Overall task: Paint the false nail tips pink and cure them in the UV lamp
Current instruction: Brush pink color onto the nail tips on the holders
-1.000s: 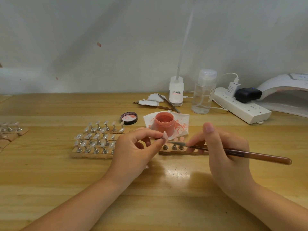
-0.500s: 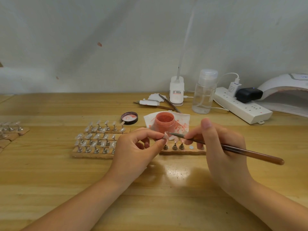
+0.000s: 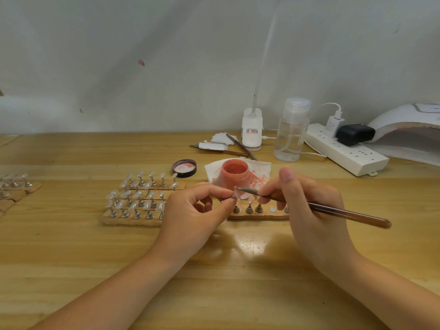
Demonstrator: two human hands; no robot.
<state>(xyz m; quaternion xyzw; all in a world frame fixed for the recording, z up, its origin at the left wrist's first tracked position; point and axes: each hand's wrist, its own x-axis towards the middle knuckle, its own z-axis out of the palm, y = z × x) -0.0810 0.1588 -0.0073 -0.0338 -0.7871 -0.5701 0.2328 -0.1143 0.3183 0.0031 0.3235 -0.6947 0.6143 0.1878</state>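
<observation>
My left hand (image 3: 197,210) pinches a small clear nail tip (image 3: 237,193) on its stand between thumb and forefinger. My right hand (image 3: 309,210) grips a brown brush (image 3: 333,209), and its bristle end touches that tip. Just behind stands an open jar of pink paint (image 3: 235,172) on a stained white tissue (image 3: 259,171). Below the hands lies a wooden strip (image 3: 258,214) with three metal stands. Left of it, wooden strips (image 3: 133,219) carry several clear tips. The white UV lamp (image 3: 409,132) sits at the far right.
The jar's black lid (image 3: 184,167) lies beside the jar. Behind are a clear pump bottle (image 3: 291,132), a white lamp base (image 3: 252,128), spare brushes (image 3: 238,147) and a white power strip (image 3: 345,151) with a black adapter. More tip strips (image 3: 16,186) lie at the left edge.
My right hand has raised the brush from the wooden strip up to the nail tip held by my left hand. The left hand stays nearly in place.
</observation>
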